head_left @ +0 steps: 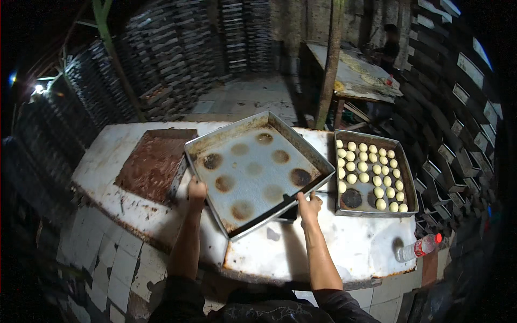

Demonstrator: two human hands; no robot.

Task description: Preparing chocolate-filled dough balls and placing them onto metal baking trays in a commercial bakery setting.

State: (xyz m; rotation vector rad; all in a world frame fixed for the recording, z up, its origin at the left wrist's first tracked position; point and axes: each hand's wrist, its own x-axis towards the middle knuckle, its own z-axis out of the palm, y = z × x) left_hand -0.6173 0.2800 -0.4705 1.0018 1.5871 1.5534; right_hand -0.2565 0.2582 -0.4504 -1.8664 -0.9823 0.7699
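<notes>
I hold a square metal baking tray [245, 180] tilted above the white tabletop. Round scorched spots mark its bare bottom, and the corners turn away from the table's edges. My left hand [197, 188] is closed on its left side. At the near right side, my right hand [309, 207] grips the rim. A second deep tray [377, 213] stands just to the right, holding rows of small pale dough balls [377, 169]. To the left lies a flat tray covered with a dark brown mass [148, 167]. A small dark object [288, 216] is partly hidden under the held tray.
A clear plastic bottle with a red cap [417, 248] stands at the white table's [312, 258] right edge. Stacked trays [452, 145] line the right side. Behind a wooden post [328, 70], a person [389, 48] is beside another table [369, 89] bearing flat yellowish pieces.
</notes>
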